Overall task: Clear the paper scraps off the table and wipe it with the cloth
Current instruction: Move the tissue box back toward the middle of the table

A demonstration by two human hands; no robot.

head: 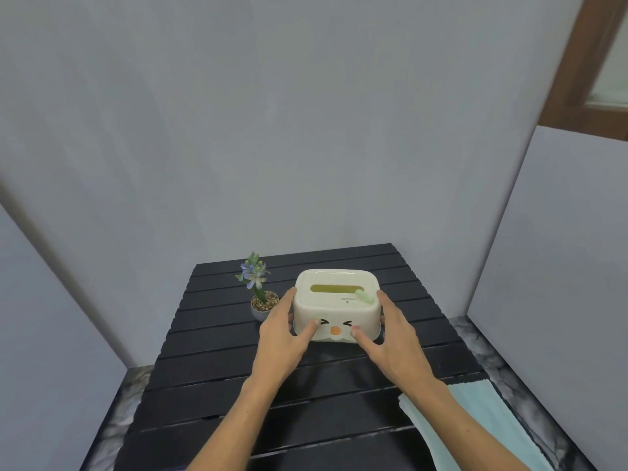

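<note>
A cream tissue box (336,302) with a cartoon face and a slot in its lid stands in the middle of the black slatted table (210,368). My left hand (283,331) grips its left side with the thumb on the front. My right hand (390,331) grips its right side, thumb also on the front. A light blue cloth (492,419) lies folded at the table's right front edge, partly under my right forearm. No paper scraps show on the table.
A small potted plant (260,294) with pale purple flowers stands just left of the box, close to my left hand. Grey panels wall in the table at the back and both sides. A marbled surface (475,338) shows under the table.
</note>
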